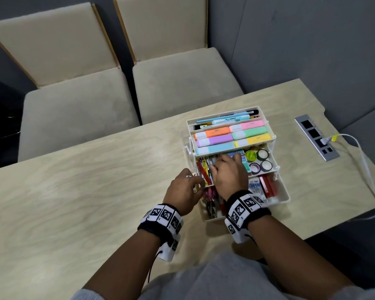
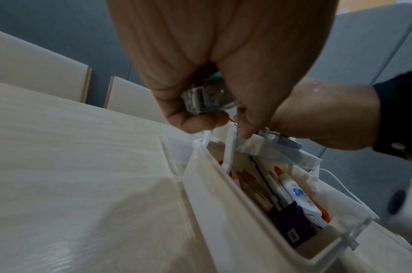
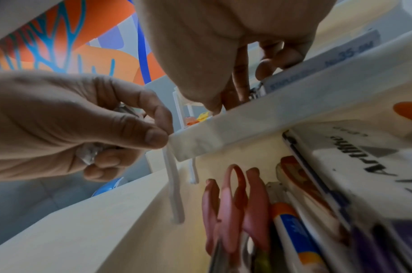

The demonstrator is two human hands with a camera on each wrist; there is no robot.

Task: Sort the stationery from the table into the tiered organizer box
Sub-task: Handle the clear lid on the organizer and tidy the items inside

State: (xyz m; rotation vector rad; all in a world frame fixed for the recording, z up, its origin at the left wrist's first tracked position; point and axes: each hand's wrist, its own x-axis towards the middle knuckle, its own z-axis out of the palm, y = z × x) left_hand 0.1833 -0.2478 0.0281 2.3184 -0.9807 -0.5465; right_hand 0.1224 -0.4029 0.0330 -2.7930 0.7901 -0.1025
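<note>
— On the pale wood-grain table [image 1: 78, 191]: white plastic tiered organizer box [image 1: 284, 197], opened out in three steps. Top tier packed with pastel highlighters [image 1: 232, 135]; rolls of washi tape [image 1: 261, 160] in the middle tier's right part; pink-handled scissors [image 3: 232, 195] and a glue stick [image 2: 298, 194] down in the bottom tier.

— And the left hand [image 1: 185, 191]?

— At the box's left edge, level with the middle tier. Fingers curled round a small clear plastic object [image 2: 204, 99], seemingly a little case; thumb tip touching the tier's corner.

— The right hand [image 1: 228, 172]?

— Reaching into the middle tier, fingertips [image 3: 268, 69] bent down among the small items beside a grey-blue staples box [image 3: 321, 62]. Holding anything or not: cannot tell.
</note>
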